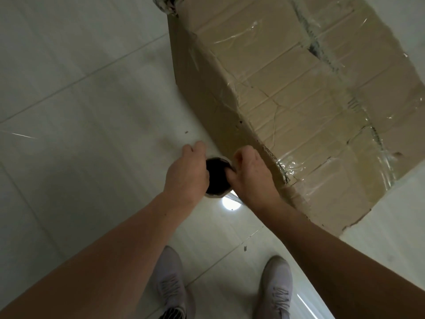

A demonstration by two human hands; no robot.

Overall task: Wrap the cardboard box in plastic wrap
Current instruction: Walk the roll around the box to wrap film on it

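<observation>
Box: clearly large, brown corrugated cardboard box on the floor, right of centre; closed, contents hidden.
Film: clear glossy plastic wrap clings to its top and near corner, wrinkled.
Roll: upright roll, dark hollow core seen end-on, beside the box's near corner.
Hands: left hand and right hand clasp the roll from opposite sides.
Floor: pale glossy tiles.
Shoes: grey knit shoes.

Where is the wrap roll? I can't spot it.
Low centre of the head view, upright between the left hand and right hand: the roll, beside the box.
</observation>
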